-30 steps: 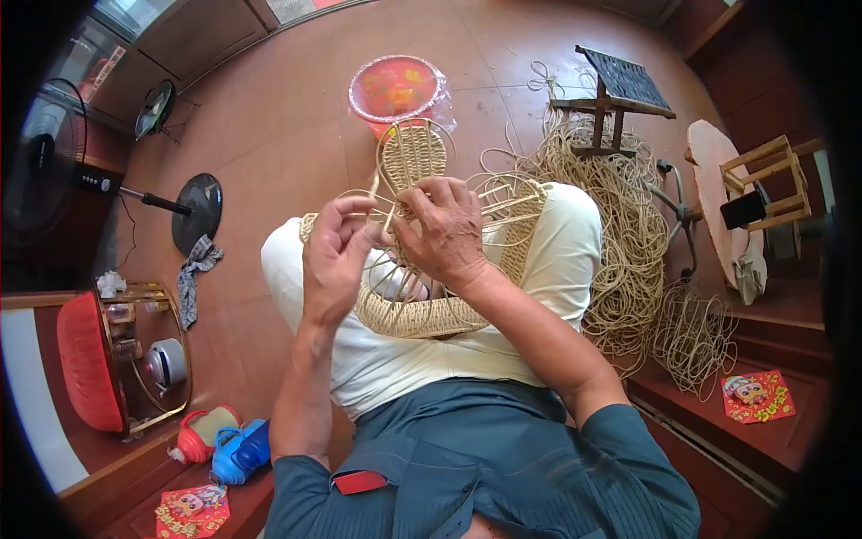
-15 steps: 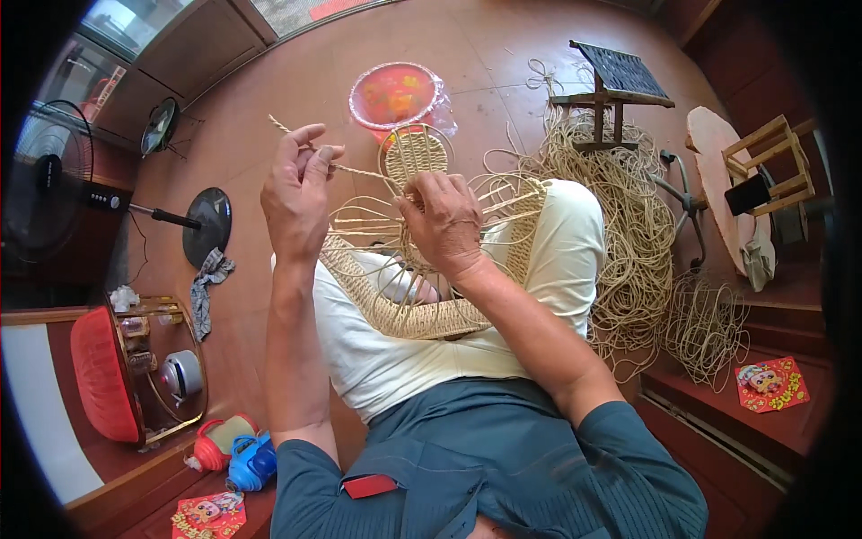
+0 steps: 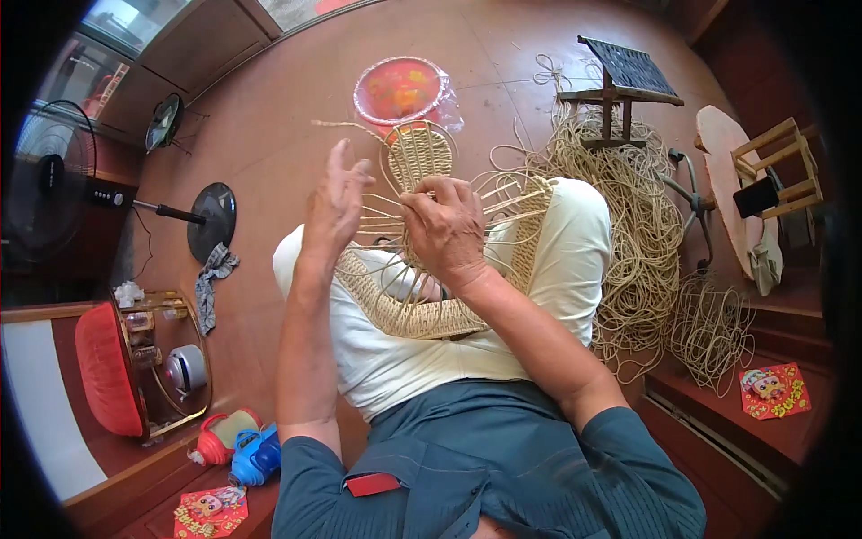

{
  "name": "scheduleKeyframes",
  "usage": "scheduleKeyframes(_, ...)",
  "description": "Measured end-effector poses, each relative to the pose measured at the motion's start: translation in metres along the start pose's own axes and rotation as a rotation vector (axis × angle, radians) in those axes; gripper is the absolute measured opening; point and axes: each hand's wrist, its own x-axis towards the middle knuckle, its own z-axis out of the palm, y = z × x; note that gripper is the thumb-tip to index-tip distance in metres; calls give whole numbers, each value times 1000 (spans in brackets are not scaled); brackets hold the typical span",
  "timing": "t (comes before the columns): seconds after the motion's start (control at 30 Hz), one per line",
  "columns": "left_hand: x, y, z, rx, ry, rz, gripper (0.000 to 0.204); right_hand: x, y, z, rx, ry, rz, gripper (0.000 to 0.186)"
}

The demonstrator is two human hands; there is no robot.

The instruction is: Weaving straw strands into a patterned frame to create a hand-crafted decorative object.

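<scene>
A brown floor (image 3: 269, 153) fills the room, with a fan (image 3: 54, 180) at left and a cane pile (image 3: 628, 234) at right. The basket (image 3: 422, 296) rests on the lap. The right hand (image 3: 446, 229) pinches a strand; the left hand (image 3: 334, 202) is raised, fingers loosely spread.

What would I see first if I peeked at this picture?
Right in the middle, two bare hands work on a half-woven cane basket resting on a white cushion: the left hand is lifted with open fingers, and the right hand pinches the thin strands. To the right, a big tangled heap of cane strands lies on the brown floor, and a round red tray sits just above the basket.
</scene>
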Motion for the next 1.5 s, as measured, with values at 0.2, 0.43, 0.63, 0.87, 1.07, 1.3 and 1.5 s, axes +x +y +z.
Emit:
scheduleKeyframes(0.2,37,-10,38,-518,-289,-71,80,1,2,4,-19,-8,20,9)
scheduleKeyframes(0.43,40,-6,32,-133,-292,-31,57,3,-1,-2,-37,-67,2,13)
scheduleKeyframes(0.63,-16,13,2,82,11,159,36,1,1,0,-47,-87,29,14)
scheduleKeyframes(0.87,-77,76,5,-185,84,130,25,-3,7,2,-118,-57,-41,21)
scheduleKeyframes(1.07,-66,85,2,-136,48,297,25,8,10,4,-59,-49,-140,21)
scheduleKeyframes(1.3,-42,43,9,-202,81,8,17,28,24,-16,191,-117,138,20)
scheduleKeyframes(1.5,-40,25,41,63,110,223,12,42,25,-24,157,-176,184,21)
